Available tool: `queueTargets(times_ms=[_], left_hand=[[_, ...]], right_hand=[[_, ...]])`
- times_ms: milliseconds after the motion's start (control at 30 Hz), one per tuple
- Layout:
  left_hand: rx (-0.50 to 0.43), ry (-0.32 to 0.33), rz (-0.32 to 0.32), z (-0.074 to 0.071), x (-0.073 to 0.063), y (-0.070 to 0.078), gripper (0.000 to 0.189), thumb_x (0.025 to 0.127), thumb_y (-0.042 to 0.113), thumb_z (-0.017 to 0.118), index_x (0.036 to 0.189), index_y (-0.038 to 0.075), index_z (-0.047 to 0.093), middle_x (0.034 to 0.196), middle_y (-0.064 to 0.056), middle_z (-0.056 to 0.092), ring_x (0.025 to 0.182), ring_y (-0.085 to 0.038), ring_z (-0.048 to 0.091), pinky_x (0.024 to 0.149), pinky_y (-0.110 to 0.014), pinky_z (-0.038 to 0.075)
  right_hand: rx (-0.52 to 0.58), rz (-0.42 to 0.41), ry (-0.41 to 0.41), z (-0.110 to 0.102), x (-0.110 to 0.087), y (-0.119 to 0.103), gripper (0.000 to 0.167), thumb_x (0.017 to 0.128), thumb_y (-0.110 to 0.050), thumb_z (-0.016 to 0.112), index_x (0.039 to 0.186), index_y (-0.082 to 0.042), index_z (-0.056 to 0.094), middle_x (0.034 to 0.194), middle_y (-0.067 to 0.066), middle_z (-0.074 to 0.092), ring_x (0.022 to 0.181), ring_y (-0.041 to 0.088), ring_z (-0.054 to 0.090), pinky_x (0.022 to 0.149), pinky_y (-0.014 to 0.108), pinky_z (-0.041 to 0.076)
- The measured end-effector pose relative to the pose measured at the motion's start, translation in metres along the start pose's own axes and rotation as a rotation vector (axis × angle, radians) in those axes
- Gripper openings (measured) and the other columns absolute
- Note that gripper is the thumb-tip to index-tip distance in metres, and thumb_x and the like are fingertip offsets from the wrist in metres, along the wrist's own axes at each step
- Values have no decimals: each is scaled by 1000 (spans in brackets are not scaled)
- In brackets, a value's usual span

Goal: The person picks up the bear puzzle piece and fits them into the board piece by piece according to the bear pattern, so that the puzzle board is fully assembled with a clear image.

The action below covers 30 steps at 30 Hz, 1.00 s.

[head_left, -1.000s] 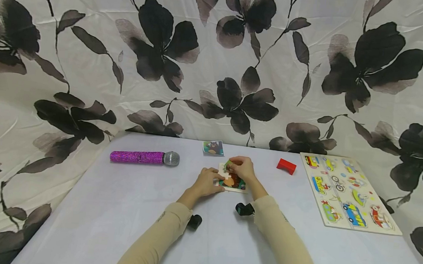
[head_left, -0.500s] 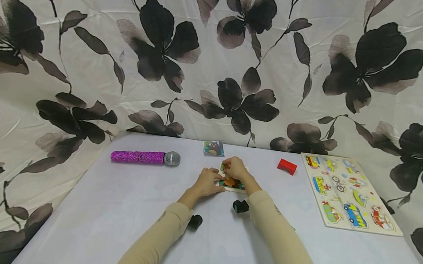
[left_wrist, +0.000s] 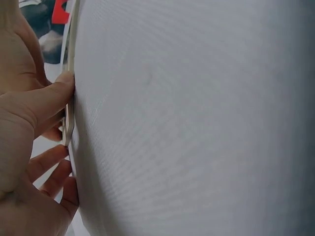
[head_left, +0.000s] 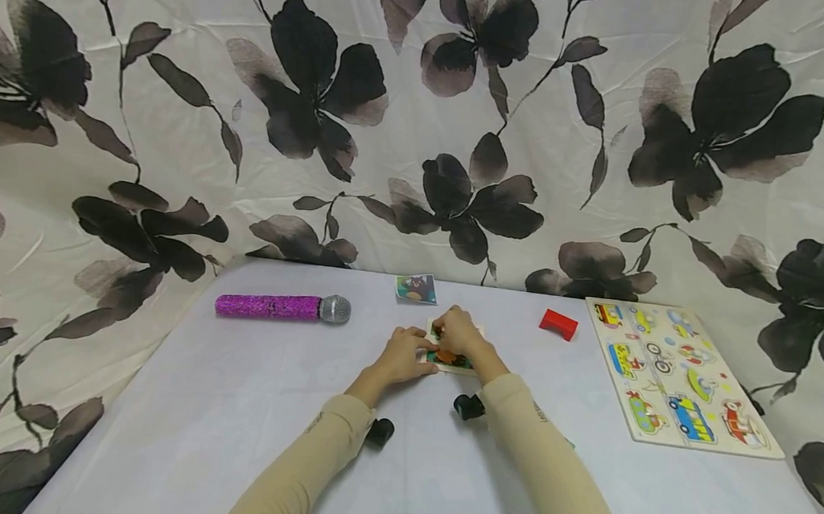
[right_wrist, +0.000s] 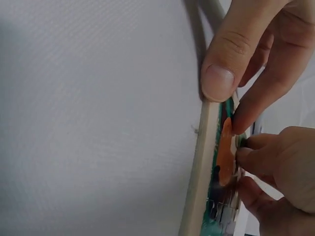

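Note:
A small wooden jigsaw puzzle [head_left: 455, 369] with an orange, dark and green picture lies on the white table before me. My left hand [head_left: 399, 354] holds it at the left side, thumb against the near edge and fingers spread toward the far side. Over its upper left part my right hand [head_left: 455, 331] bends down, pinching a small puzzle piece [right_wrist: 242, 141] with a bit of green showing. Most of that piece is hidden by the fingers. The right wrist view shows the board's pale rim [right_wrist: 198, 162] and the orange patch [right_wrist: 226, 155] side-on.
Behind the puzzle lies a small picture card [head_left: 416, 288]. A purple glitter microphone [head_left: 281, 305] lies at the left. To the right are a red block [head_left: 558, 324] and a large vehicle peg puzzle board [head_left: 679, 375]. A floral cloth [head_left: 393, 126] hangs behind the table.
My right hand has moved slightly left and lower over the puzzle with the piece, which showed more plainly a second ago. The left hand has stayed in place.

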<state>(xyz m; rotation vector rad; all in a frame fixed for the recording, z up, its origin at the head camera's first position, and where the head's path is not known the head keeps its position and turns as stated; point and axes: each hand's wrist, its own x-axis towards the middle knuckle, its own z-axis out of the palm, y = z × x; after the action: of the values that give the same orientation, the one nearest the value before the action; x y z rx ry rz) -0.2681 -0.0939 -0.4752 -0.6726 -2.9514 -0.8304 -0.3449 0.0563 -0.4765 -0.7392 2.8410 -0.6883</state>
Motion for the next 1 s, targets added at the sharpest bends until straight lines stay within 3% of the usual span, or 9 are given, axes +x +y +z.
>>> queueTargets(times_ms=[200,233,433,600,667,1000], left_hand=[[10,13,-2,1,1,1,37,80,27,75,110,7,70,129,-23,52,112,-42,46,90,-54,42],[15,11,-6,1,2,2,36,80,27,75,110,7,70,132,-23,50,112,-42,46,89,-54,43],[84,-49,-28,1,4,3,35,83,29,71,113,10,67,140,-15,45,111,-38,44,83,-54,44],[107,-71,-25,3,6,2,35,85,30,69,115,11,65,138,-12,48,111,-36,44,86,-52,43],[109,-65,-18,4,6,2,35,85,30,69,114,11,65,137,-13,49,111,-36,44,87,-52,43],[95,-67,-38,3,6,4,33,85,28,70,112,10,65,138,-12,48,113,-37,42,88,-53,41]], right_hand=[[121,117,120,0,-6,5,14,79,-3,71,91,-8,77,99,10,68,98,32,59,87,40,49],[150,152,114,-7,-12,-4,12,81,-1,69,90,-4,76,100,12,69,98,32,60,90,43,48],[229,54,158,-8,-33,1,17,87,-1,61,100,4,71,106,20,63,98,33,58,87,45,48],[316,34,346,-15,-56,14,21,85,0,63,104,8,68,105,24,61,95,36,58,81,46,49],[346,42,373,-24,-69,20,23,83,2,64,105,9,67,105,26,63,94,37,59,80,47,49],[310,122,78,-68,-150,56,38,82,-9,70,115,7,62,101,22,65,86,26,59,75,37,51]])
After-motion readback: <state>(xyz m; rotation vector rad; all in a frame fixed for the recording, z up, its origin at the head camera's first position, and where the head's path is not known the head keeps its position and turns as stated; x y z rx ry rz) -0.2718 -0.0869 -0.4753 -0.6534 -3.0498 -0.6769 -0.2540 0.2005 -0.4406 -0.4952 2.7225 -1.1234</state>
